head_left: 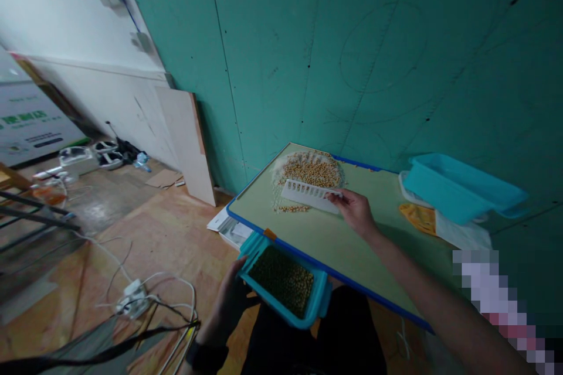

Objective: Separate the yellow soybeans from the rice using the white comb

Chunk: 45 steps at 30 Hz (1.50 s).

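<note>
Cables run from a white power strip (132,300) on the floor at left, while farther back a pale board (187,143) leans against the wall. A person's left hand (232,290) grips the left end of a turquoise container (308,321), held just off the near edge of the counter (338,252), with dark green beans (272,269) at its left and yellow beans at its right. On the counter's far left, a heap of yellow beans (314,170) lies among white grains. The right hand (356,211) pinches the right end of a white slotted strip (303,195) between its fingers, at the heap's near side. At far right sits a turquoise bin (440,193), a yellow-and-white item (420,220) just beside it on the near side.
</note>
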Available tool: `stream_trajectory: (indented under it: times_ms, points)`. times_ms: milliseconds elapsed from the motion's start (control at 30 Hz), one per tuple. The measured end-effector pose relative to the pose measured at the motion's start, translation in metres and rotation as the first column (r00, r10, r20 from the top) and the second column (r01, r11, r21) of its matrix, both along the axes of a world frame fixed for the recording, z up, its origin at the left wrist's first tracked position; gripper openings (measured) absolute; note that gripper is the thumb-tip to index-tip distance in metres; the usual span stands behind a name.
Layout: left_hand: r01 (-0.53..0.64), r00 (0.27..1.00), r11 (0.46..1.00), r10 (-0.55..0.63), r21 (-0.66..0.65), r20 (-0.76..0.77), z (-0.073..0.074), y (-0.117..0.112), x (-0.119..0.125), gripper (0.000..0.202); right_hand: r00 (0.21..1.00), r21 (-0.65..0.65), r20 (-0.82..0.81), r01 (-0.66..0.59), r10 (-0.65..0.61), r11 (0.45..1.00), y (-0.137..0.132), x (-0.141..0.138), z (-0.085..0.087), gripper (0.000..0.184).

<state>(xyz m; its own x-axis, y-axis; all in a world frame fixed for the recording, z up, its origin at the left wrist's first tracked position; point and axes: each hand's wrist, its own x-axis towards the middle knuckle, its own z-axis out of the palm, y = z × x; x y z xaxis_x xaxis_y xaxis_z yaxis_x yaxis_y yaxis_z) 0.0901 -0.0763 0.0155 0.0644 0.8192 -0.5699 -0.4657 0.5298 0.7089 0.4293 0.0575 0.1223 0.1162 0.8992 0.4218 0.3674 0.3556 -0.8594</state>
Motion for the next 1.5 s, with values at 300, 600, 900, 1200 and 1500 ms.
stream_trajectory:
  times_ms: [300,600,900,1200,1500]
  points:
    - [0.003,0.999,1.0,-0.005,0.029,0.051,-0.006,0.002,-0.018,0.062,0.991,-0.058,-0.008,-0.135,0.135,0.989,-0.002,-0.011,0.012,0.049]
    - [-0.003,0.997,0.998,-0.002,0.059,0.083,-0.02,0.001,-0.022,0.074,0.986,-0.08,0.011,-0.162,0.164,0.983,-0.019,-0.014,0.014,0.043]
    - [-0.023,0.998,0.998,0.02,0.058,0.053,-0.012,-0.004,-0.012,0.066,0.989,-0.059,0.007,-0.145,0.146,0.988,-0.028,-0.014,0.012,0.043]
    - [0.013,0.999,1.0,-0.014,0.02,0.045,0.003,-0.005,-0.001,0.061,0.987,-0.096,0.016,-0.159,0.161,0.983,-0.047,-0.009,0.011,0.041]
    - [-0.028,1.0,1.0,0.028,0.012,0.01,-0.013,-0.007,0.012,0.069,0.989,-0.087,0.042,-0.138,0.142,0.987,-0.077,-0.014,0.015,0.04]
